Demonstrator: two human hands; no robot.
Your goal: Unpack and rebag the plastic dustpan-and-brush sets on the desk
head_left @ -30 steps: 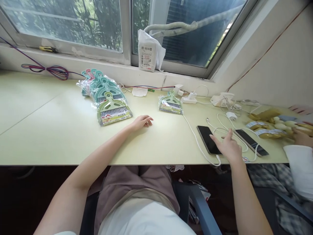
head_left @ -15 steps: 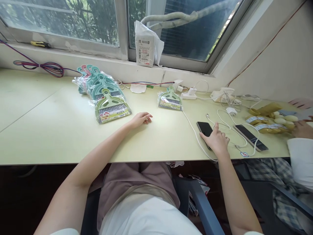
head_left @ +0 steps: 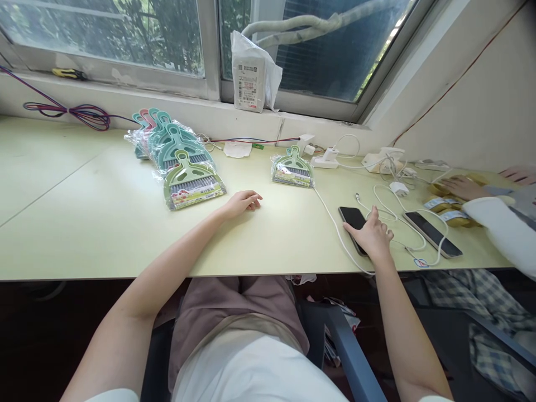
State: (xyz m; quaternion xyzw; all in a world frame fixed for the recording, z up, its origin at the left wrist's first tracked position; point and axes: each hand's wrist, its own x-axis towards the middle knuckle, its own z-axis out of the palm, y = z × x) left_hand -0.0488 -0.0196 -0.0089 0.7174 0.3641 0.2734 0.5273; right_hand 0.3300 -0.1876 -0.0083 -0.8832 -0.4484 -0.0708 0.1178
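My left hand (head_left: pixel 243 204) rests on the table with its fingers loosely bent and nothing in them. Close by on its left is a green mini dustpan-and-brush set (head_left: pixel 193 181) in clear wrapping, in front of a pile of teal and pink wrapped sets (head_left: pixel 171 137). Another green dustpan-and-brush set (head_left: pixel 293 167) lies farther back, to the right of that hand. My right hand (head_left: pixel 374 234) lies over the right edge of a black smartphone (head_left: pixel 352 216), thumb and fingers apart. Its thumb touches the phone, which lies flat on the table.
A white cable (head_left: pixel 333 223) runs past the phone to the table's front edge. A second phone (head_left: pixel 433 234) lies to the right under a looped cable. Power strips (head_left: pixel 324 162) stand along the wall. At right, a co-worker's hand (head_left: pixel 464 187) is over yellow-brown packages (head_left: pixel 456 216).
The co-worker's arm at right has reached forward and left across the packages, covering the pale round things there. My hands have stayed almost where they were.
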